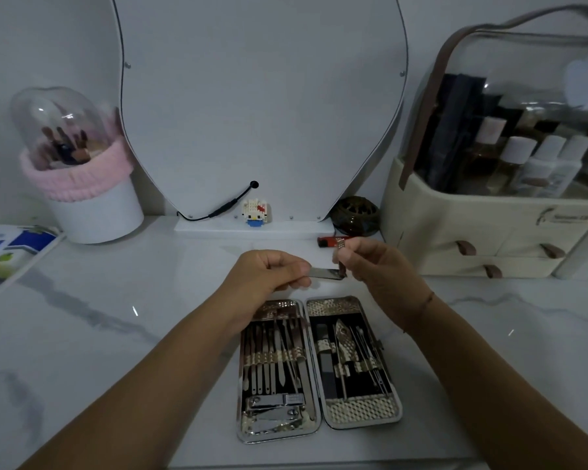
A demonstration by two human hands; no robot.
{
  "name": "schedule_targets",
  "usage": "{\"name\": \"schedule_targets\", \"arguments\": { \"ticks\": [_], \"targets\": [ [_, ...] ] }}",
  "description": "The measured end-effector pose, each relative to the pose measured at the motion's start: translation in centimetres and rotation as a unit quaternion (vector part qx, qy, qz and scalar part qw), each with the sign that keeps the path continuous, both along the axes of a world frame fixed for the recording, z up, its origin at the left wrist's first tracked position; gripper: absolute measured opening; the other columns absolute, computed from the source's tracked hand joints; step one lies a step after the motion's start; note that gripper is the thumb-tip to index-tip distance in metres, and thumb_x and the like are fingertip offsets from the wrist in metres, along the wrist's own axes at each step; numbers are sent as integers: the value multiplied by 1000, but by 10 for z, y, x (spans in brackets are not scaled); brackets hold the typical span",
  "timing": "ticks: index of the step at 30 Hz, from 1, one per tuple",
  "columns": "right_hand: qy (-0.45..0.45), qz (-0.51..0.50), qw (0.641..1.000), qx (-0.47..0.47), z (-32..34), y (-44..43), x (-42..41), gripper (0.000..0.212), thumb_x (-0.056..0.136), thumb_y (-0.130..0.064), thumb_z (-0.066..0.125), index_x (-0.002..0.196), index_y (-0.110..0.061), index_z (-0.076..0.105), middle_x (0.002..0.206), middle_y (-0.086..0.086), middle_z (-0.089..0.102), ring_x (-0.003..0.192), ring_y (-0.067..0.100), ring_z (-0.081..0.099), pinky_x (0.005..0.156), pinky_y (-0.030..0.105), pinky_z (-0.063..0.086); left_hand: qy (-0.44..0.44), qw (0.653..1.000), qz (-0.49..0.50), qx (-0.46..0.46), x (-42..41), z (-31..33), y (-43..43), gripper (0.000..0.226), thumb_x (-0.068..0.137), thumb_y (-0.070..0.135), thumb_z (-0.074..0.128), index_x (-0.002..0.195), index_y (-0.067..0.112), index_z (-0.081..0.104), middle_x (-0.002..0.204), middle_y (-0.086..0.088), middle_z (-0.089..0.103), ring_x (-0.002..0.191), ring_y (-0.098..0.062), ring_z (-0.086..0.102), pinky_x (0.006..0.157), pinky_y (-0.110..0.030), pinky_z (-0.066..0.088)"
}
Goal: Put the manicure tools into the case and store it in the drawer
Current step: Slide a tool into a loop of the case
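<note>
Over the marble desk, just beyond the open manicure case, my left fingers pinch a nail clipper, right fingers its lever.

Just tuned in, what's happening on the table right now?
A person holds a small silver metal nail clipper above the open patterned manicure case on the white marble table. The left hand grips one end; the right hand pinches the other. Many tools already sit in the case's loops; the case is not yet shut.
</note>
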State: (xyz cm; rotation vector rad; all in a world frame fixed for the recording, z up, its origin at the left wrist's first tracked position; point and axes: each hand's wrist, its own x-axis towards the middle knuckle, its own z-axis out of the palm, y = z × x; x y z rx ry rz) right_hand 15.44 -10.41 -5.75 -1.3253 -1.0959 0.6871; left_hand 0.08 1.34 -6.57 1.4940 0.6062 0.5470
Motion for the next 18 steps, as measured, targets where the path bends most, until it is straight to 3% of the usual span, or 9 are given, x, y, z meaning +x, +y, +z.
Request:
{"name": "schedule_targets", "arguments": {
  "ticks": [3, 5, 8, 10, 12, 15, 18],
  "targets": [
    [72, 56, 995, 31, -2, -2, 3, 15, 84, -18, 59, 71, -11, 64, 69, 2, 64, 50, 9, 35, 50, 17, 31, -2, 999, 13, -34, -1, 2, 1, 11, 81, 11, 70, 73, 15, 76, 69, -4, 74, 71, -13, 63, 66, -17, 51],
    [109, 86, 989, 52, -2, -3, 3, 10, 77, -21, 67, 71, -13, 65, 72, 4, 66, 52, 10, 44, 53, 17, 40, -6, 998, 20, -63, -1, 3, 1, 12, 81, 9, 69, 71, 13, 76, 69, -6, 73, 69, -14, 60, 61, -16, 51],
    [103, 91, 989, 61, -5, -2, 4, 28, 62, -27, 79, 77, -10, 64, 69, 1, 63, 60, 11, 52, 62, 19, 48, -18, 995, 32, -93, -2, 4, 3, 15, 81, 7, 69, 69, 12, 75, 67, -6, 73, 64, -13, 58, 58, -16, 50],
    [100, 59, 991, 64, -5, -2, 3, 27, 60, -26, 80, 77, -11, 65, 66, -2, 62, 61, 10, 51, 64, 19, 48, -17, 995, 30, -90, -3, 4, 3, 12, 81, 7, 69, 71, 12, 75, 68, -6, 73, 65, -13, 59, 62, -18, 50],
    [114, 10, 991, 64, -5, -3, 2, 21, 64, -22, 76, 79, -11, 67, 66, -6, 64, 61, 11, 51, 67, 21, 48, -11, 997, 24, -77, -4, 3, 2, 8, 80, 8, 69, 75, 11, 74, 69, -6, 74, 67, -13, 61, 70, -23, 51],
    [114, -46, 992, 40, -3, -7, 4, 18, 80, -12, 60, 91, 2, 65, 61, -7, 64, 61, 11, 49, 70, 23, 48, -7, 998, 12, -59, -4, 2, 1, 3, 78, 9, 71, 79, 9, 73, 70, -6, 74, 71, -15, 65, 79, -26, 53],
    [94, -59, 993, 27, -1, -8, 2, 24, 80, -18, 58, 91, 2, 66, 55, -2, 56, 51, 10, 44, 54, 19, 42, -2, 999, -8, -44, -3, 0, 0, 6, 77, 10, 71, 83, 9, 73, 72, -5, 74, 73, -13, 67, 82, -24, 54]
  ]
}}
